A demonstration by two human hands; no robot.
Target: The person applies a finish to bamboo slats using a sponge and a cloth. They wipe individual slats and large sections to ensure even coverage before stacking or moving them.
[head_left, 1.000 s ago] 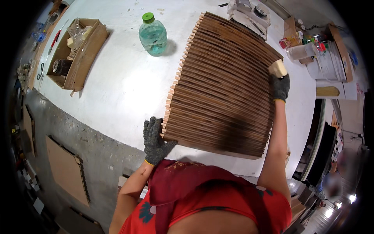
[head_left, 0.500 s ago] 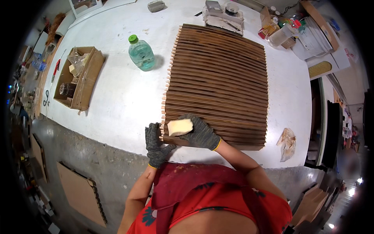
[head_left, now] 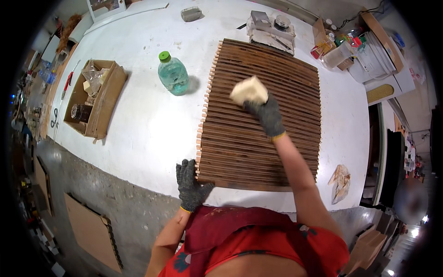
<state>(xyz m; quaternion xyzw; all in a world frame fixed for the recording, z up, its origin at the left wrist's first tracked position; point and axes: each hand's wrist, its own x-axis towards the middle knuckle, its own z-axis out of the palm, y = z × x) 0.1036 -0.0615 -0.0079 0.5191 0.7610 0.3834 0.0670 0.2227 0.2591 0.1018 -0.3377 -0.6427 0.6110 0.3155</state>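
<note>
A panel of dark brown wooden strips point(head_left: 258, 152) lies on the white table, with pale strip ends jutting out along its left and right edges. My right hand point(head_left: 267, 116), in a dark grey knit glove, is closed on a pale yellow sponge block point(head_left: 249, 90) over the upper middle of the panel. The sponge is slightly blurred. At the panel's near left corner rests my left hand point(head_left: 191, 184), gloved likewise, its fingers stretched out along the edge and the thumb apart; it holds nothing.
Left of the panel stands a green-capped bottle of greenish liquid point(head_left: 173, 76). Farther left is an open cardboard box point(head_left: 110, 99). A stained crumpled cloth point(head_left: 340, 183) lies at right. Behind the panel sit a tray with a jar point(head_left: 272, 34) and a grey block point(head_left: 191, 14).
My right hand has moved the sponge from the panel's near left corner away from me and to the right. My left hand stays at the corner. The whole view has shifted slightly.
</note>
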